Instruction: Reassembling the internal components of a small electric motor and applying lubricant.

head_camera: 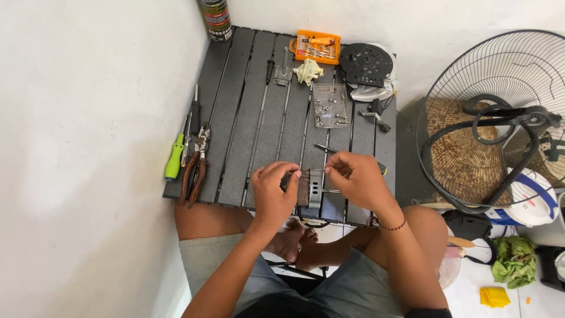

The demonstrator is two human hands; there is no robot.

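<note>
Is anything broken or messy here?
Yes. The fan guard stands on the floor by itself, off its fan. Loose screws lie in a clear tray. Both hands hold a small metal part.

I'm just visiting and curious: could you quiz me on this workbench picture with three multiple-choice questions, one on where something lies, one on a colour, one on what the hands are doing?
1. Where do the pliers lie on the slatted table?
A. left edge
B. right edge
C. centre

2. What colour is the bit case at the far edge?
A. blue
B. orange
C. white

3. The left hand is
A. resting flat and empty
B. gripping a small motor part
C. off the table

Answers: 1 A, they lie beside the green-handled screwdriver; 2 B, its tray is orange; 3 B, its fingers close around the part while the right hand pinches something thin beside it.
</note>
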